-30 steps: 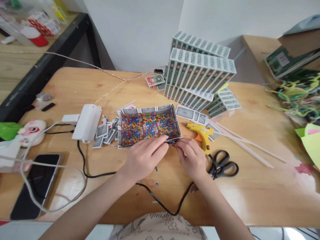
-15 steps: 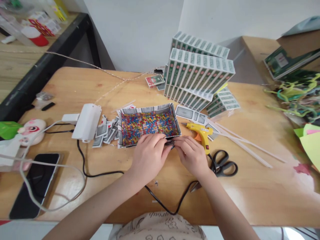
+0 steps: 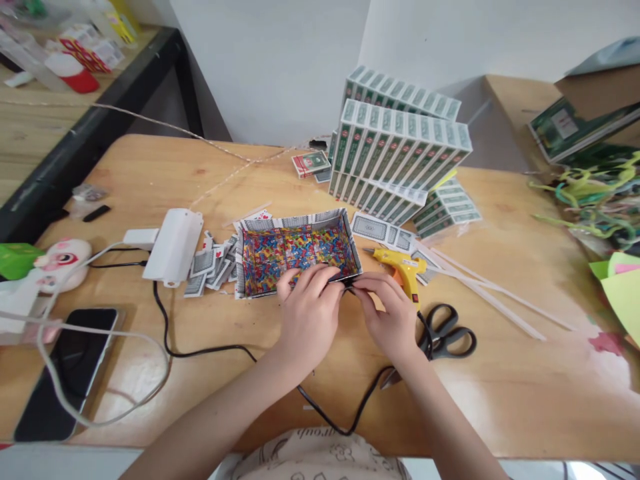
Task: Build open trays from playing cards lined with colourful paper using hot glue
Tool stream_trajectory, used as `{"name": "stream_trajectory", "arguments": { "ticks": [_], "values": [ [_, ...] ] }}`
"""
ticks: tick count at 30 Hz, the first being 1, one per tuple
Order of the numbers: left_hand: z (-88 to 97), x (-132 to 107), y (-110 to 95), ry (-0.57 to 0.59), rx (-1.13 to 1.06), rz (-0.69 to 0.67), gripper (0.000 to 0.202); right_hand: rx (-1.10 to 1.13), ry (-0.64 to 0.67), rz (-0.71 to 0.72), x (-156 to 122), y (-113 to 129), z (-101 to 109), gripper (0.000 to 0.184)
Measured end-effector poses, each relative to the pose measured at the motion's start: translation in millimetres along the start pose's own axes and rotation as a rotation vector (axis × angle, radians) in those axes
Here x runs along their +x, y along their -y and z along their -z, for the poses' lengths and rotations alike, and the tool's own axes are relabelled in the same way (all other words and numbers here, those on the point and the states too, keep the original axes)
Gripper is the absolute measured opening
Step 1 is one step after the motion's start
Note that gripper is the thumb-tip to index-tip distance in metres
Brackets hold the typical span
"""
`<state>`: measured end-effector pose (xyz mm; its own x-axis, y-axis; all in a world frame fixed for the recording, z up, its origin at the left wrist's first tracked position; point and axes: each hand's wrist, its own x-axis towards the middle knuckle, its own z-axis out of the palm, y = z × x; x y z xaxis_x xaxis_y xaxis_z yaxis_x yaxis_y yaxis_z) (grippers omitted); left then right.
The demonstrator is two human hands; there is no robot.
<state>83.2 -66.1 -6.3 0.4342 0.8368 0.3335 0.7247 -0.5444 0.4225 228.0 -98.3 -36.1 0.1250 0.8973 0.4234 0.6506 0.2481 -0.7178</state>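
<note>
A small open box (image 3: 299, 217) made of playing cards, with a bright multicoloured lining, sits on the table in front of me. My left hand (image 3: 311, 312) curls its fingers over the near wall, towards the right end. At the near right corner, my right hand (image 3: 387, 308) pinches the edge with thumb and fingertips. Both sets of fingertips almost meet there, and they hide the outer face of that corner. Just beyond my right hand lies a yellow glue gun (image 3: 407, 265). Black-handled scissors (image 3: 445, 333) rest to its right, their blades partly under my right wrist.
Stacked card packs (image 3: 400, 143) stand behind the box. Cut card pieces (image 3: 213, 267) lie left of it, beside a white power adapter (image 3: 175, 247). Clear glue sticks (image 3: 490, 293) lie right. A black cable (image 3: 330, 410) runs below my forearms; a phone (image 3: 67, 373) lies near left.
My left hand has shifted slightly right and turned, its fingers lifting a little along the near wall. The right fingertips stay at the corner. The box has hardly moved.
</note>
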Motion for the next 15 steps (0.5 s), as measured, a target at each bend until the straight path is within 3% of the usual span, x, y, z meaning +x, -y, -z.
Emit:
{"name": "stream_trajectory", "arguments": {
  "ticks": [4,6,8,11,15],
  "values": [
    [-3.8,2,0,-0.082,-0.015,0.005,0.013,0.113,-0.164,-0.221,-8,-3,-6,0.006],
    [-5.9,1,0,-0.097,-0.004,-0.008,0.014,0.064,-0.195,-0.207,-10,-3,-8,0.005],
    [-8.3,1,-1,-0.11,0.014,-0.021,0.015,-0.061,-0.203,-0.055,-12,-3,-8,0.009],
    [-12.3,1,-1,-0.114,0.052,-0.026,0.014,-0.208,-0.14,0.232,-13,-7,-5,0.029],
    [-16.7,0,-1,-0.113,0.103,-0.031,0.011,-0.329,-0.046,0.411,-16,-18,-1,0.044]
  ]
}}
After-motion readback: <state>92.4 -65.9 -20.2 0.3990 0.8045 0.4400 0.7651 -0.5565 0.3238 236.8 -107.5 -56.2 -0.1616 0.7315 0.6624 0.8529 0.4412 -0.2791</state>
